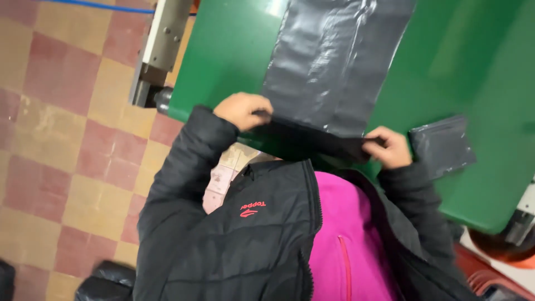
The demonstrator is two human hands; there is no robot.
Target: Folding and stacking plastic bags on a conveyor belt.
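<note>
Bag: a long grey plastic bag point(334, 61) lies flat on the green table point(473, 72), running from the far edge toward the person; its near end hangs just over the table's front edge.
Near end of bag: folded or doubled into a dark band between the two hands.
Left hand point(243, 110): fingers curled over the bag's near left corner, pinching the plastic.
Right hand point(389, 147): closed on the bag's near right corner, thumb on top of the film.
Folded stack: a small grey folded bag point(443, 146) rests on the table just beside the right hand, apart from the long bag.
Table: smooth green surface with a rounded front edge, glossy under the light.
Machine part: a pale metal bracket point(159, 50) stands at the table's left end.
Clothing: black padded jacket point(234, 234) open over a pink top point(343, 239).
Floor: red and tan chequered tiles point(61, 139) to the left.
</note>
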